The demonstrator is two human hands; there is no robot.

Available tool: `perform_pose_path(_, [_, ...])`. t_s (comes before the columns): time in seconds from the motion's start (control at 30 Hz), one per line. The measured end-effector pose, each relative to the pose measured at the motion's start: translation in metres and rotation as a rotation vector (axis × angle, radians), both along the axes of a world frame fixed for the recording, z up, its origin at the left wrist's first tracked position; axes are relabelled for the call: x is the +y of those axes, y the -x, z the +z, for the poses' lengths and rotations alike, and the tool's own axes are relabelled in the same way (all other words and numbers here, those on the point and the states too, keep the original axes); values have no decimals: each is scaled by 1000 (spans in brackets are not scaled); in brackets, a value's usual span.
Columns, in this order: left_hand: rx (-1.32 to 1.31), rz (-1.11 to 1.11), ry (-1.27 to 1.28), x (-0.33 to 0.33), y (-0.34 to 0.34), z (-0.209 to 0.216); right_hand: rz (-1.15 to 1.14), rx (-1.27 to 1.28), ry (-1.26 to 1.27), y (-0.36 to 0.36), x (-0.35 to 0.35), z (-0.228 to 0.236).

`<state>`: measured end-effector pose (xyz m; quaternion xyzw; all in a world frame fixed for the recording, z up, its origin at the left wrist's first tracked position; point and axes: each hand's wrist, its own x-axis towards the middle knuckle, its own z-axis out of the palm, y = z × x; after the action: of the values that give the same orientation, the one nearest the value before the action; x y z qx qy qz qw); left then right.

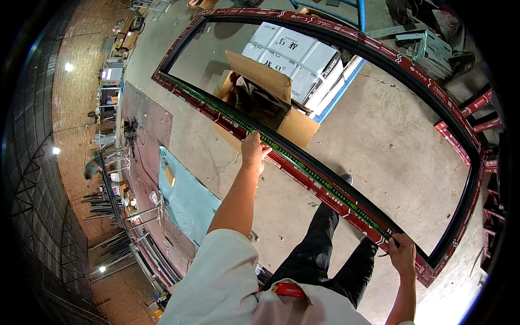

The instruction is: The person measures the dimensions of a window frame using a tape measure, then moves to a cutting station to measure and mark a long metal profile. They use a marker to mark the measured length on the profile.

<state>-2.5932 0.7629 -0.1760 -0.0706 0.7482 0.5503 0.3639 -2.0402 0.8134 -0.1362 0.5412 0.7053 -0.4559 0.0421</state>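
Note:
A large black window frame (374, 210), its outer faces covered in red printed film, stretches slantwise in front of me. A green measuring tape (311, 172) lies along its near bar, from the far left end to the right corner. My left hand (253, 151) is closed, thumb and fingers pinching the tape against the bar near its middle. At the right, near the frame's lower corner, my right hand (402, 253) is closed on the tape at the bar; its fingertips are partly hidden.
Beyond the bar, an open cardboard box (300, 127) stands beside white cartons (281, 49) on a blue pallet. Red-filmed profiles (476, 103) are stacked at the right. A blue-green sheet (187, 187) lies on the floor; racks of long bars (151, 254) line the left.

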Motion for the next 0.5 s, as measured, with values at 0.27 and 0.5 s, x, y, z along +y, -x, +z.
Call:
perform_pose_path(0.27, [49,-75,35,-4,10,-8,-28,-24,91,44,15,7])
perform_pose_path(0.5, [102,-19,141,4,19,-4,-31,-34,119,59,17,-5])
